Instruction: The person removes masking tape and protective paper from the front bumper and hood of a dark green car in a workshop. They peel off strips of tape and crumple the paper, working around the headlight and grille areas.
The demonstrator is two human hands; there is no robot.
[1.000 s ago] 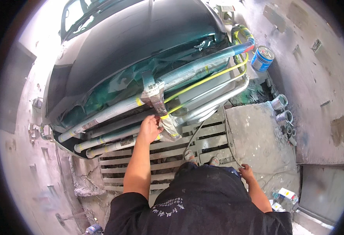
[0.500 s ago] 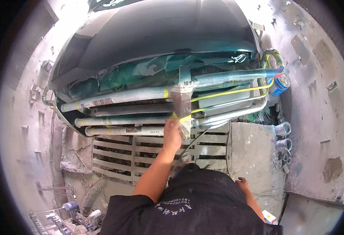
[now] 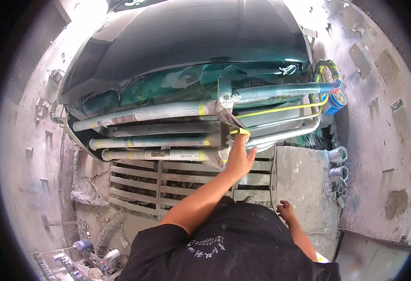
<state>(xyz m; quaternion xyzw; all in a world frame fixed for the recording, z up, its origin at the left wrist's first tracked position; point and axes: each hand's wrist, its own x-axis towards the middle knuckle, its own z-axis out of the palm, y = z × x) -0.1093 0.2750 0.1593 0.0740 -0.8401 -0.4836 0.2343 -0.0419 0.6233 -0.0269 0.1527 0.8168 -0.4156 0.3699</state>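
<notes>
L hand [image 3: 239,161] has swung R, fingers pinching yellow tape [image 3: 243,131]; paper wrap [image 3: 225,111] now part-off upright [image 3: 224,86]; R hand [image 3: 286,211] fingers loose, empty.

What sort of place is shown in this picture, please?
It is probably a vehicle paint workshop: the car has paper-wrapped bars across its front, metal cans stand or lie along the right side, and there is a slatted grating in the floor.

left hand [image 3: 241,157]: papered bars [image 3: 154,142] leftward | right hand [image 3: 286,212]: room rightward
</notes>
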